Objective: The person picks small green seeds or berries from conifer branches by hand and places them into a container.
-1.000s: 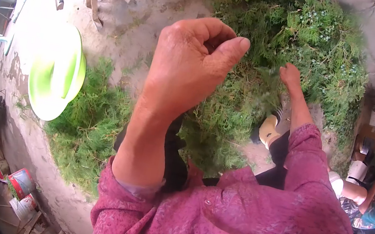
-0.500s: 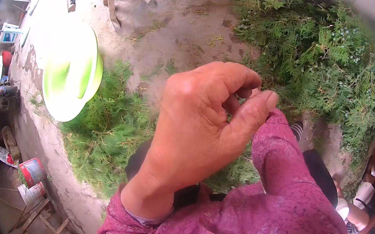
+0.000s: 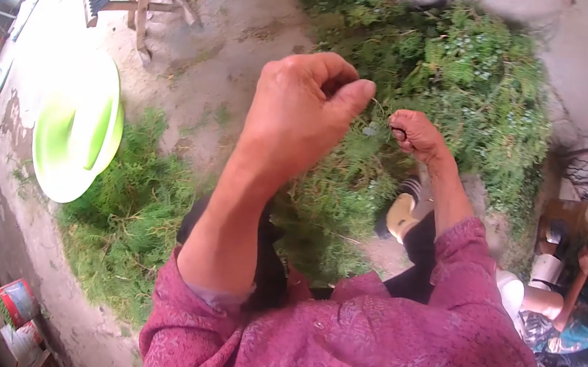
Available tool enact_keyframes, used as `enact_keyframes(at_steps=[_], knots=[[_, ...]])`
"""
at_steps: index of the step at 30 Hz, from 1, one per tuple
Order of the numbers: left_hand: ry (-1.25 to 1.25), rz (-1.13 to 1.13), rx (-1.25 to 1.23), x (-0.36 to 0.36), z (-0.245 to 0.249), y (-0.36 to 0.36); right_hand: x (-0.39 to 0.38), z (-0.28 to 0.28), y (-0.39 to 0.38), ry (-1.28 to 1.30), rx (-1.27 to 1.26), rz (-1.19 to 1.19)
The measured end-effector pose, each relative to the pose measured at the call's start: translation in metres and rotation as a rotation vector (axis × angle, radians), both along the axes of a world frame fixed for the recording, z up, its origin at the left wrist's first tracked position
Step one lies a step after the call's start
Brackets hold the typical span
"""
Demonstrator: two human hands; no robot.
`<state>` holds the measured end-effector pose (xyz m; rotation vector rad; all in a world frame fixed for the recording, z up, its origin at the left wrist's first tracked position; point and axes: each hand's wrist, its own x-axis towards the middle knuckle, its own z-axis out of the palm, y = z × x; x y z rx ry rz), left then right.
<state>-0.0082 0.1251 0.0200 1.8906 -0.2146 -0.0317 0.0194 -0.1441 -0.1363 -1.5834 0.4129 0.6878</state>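
My left hand (image 3: 299, 111) is raised in the middle of the view, thumb and forefinger pinched together. At its fingertips shows a thin pale strand (image 3: 377, 104), running toward my right hand (image 3: 418, 136). That hand is closed in a fist a short way to the right, and a small dark thing (image 3: 399, 133) shows between its curled fingers; I cannot tell what it is. Below and behind both hands lie green conifer branches (image 3: 328, 212) on the ground, with some between my legs.
A big heap of conifer branches (image 3: 472, 81) lies ahead, and a smaller pile (image 3: 127, 218) to the left. Beside that stands a bright green basin (image 3: 80, 127). A wooden stool (image 3: 138, 1) is farther back. Buckets (image 3: 17, 301) stand at lower left. Another person (image 3: 572, 320) sits at right.
My right hand has come into view and stretched forward, away from my left hand. My left hand has moved left and forward, still pinched. The whole view has shifted somewhat.
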Motion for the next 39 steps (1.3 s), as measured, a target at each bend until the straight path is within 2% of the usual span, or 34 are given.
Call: enact_keyframes(at_steps=[5,6,8,9,10,12,14,16,18,19,21,23,25,27,28,30,34,39], knots=[[-0.049,-0.052,0.036,0.002,-0.006,-0.013,-0.045,0.113,-0.015,-0.159,0.309,-0.064],[-0.051,-0.096,0.091,0.001,-0.005,-0.017,-0.054,0.132,-0.016,-0.182,0.291,-0.072],[-0.075,-0.153,0.132,-0.002,-0.01,-0.03,-0.072,0.161,-0.02,-0.259,0.525,-0.12],[-0.268,-0.216,0.131,-0.003,-0.015,-0.039,-0.079,0.17,-0.022,-0.281,0.621,-0.13],[-0.46,-0.274,0.129,-0.005,-0.016,-0.045,-0.088,0.18,-0.022,-0.301,0.61,-0.135],[-0.449,-0.32,0.182,-0.018,0.002,-0.061,-0.101,0.203,-0.011,-0.333,0.808,-0.127],[-0.536,-0.402,0.029,-0.022,0.0,-0.077,-0.107,0.208,-0.004,-0.328,0.869,-0.138],[-0.643,-0.395,0.042,-0.018,-0.005,-0.088,-0.105,0.203,-0.001,-0.246,1.096,-0.095],[-0.209,-0.57,-0.358,-0.016,-0.01,-0.097,-0.101,0.197,0.005,-0.244,1.171,-0.073],[-0.22,-0.538,-0.453,-0.018,-0.013,-0.102,-0.101,0.191,0.006,-0.205,1.222,-0.11],[-0.132,-0.578,-0.442,-0.02,-0.005,-0.103,-0.096,0.179,-0.002,-0.191,1.295,-0.118],[-0.044,-0.617,-0.432,-0.018,-0.005,-0.11,-0.094,0.174,-0.014,-0.215,1.283,-0.159],[0.188,-0.65,-0.591,-0.015,-0.013,-0.119,-0.094,0.166,-0.026,-0.24,1.272,-0.206],[0.221,-0.621,-0.565,-0.013,-0.018,-0.127,-0.093,0.156,-0.038,-0.339,0.998,-0.356],[0.25,-0.585,-0.547,-0.012,-0.021,-0.131,-0.094,0.153,-0.045,-0.339,1.009,-0.365],[0.28,-0.564,-0.524,-0.012,-0.025,-0.139,-0.095,0.154,-0.058,-0.366,0.852,-0.61],[0.364,-0.5,-0.503,-0.013,-0.034,-0.156,-0.107,0.167,-0.081,-0.626,0.683,-0.638],[0.499,-0.524,-0.547,-0.017,-0.038,-0.174,-0.119,0.155,-0.082,-0.543,0.587,-0.5]])
